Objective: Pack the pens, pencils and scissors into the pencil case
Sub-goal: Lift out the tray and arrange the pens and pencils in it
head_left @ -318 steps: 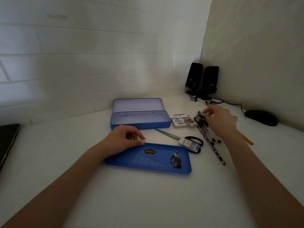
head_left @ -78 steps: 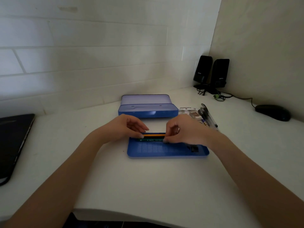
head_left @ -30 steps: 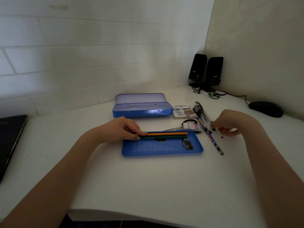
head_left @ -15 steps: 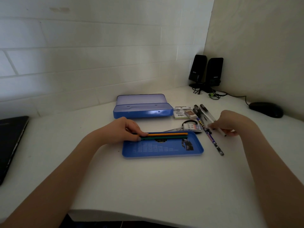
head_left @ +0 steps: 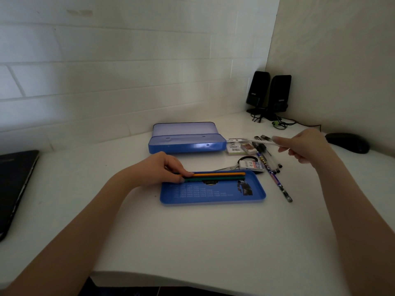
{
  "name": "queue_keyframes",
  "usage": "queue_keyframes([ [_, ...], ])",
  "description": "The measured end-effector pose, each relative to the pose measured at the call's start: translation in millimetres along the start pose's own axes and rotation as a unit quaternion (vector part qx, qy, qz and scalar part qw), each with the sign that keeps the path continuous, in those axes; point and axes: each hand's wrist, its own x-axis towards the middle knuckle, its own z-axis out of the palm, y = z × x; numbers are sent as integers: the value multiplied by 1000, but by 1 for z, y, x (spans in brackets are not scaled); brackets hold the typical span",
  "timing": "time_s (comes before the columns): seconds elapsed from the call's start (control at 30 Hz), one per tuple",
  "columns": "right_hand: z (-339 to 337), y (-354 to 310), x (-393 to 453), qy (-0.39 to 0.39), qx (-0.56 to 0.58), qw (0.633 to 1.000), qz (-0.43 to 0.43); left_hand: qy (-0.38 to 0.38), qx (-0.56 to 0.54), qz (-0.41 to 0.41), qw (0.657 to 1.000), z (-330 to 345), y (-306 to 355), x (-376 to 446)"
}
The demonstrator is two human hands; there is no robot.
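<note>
A flat blue tray (head_left: 213,197) of the pencil case lies in front of me. An orange pencil (head_left: 220,174) and a green pencil (head_left: 215,178) rest along its far edge. My left hand (head_left: 162,169) presses its fingertips on their left ends. My right hand (head_left: 305,146) is raised above the table and pinches a clear pen (head_left: 259,141). The open blue case (head_left: 186,141) stands behind the tray. Scissors (head_left: 235,166) with a label, a patterned pencil (head_left: 274,178) and more pens (head_left: 268,155) lie to the tray's right.
Erasers and a small packet (head_left: 237,146) lie beside the case. Two black speakers (head_left: 269,92) with cables stand in the corner. A black mouse (head_left: 347,143) rests at the right. A dark laptop (head_left: 15,186) sits at the left edge.
My right hand has lifted a clear pen off the table and holds it higher, pointing left. My left hand has stayed on the pencils' ends.
</note>
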Motion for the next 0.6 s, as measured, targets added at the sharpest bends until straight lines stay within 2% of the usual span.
queue_keyframes([
  [0.1,1,-4,-4,-17,14,1000,5,-2,-3,-4,1000,-1,0,0],
  [0.17,1,-6,-7,-53,31,998,-24,-2,-3,-6,1000,-1,-1,0],
  [0.33,-2,-16,-18,-241,92,955,-146,-2,-4,-4,1000,0,-1,0],
  [0.47,16,-29,-32,-371,-19,902,-221,0,-2,-1,1000,0,0,0],
  [0.53,29,-35,-38,-384,-83,889,-235,-4,0,-2,1000,-1,1,-1],
  [0.6,42,-40,-42,-356,-114,894,-249,-8,1,-2,1000,-1,1,-2],
])
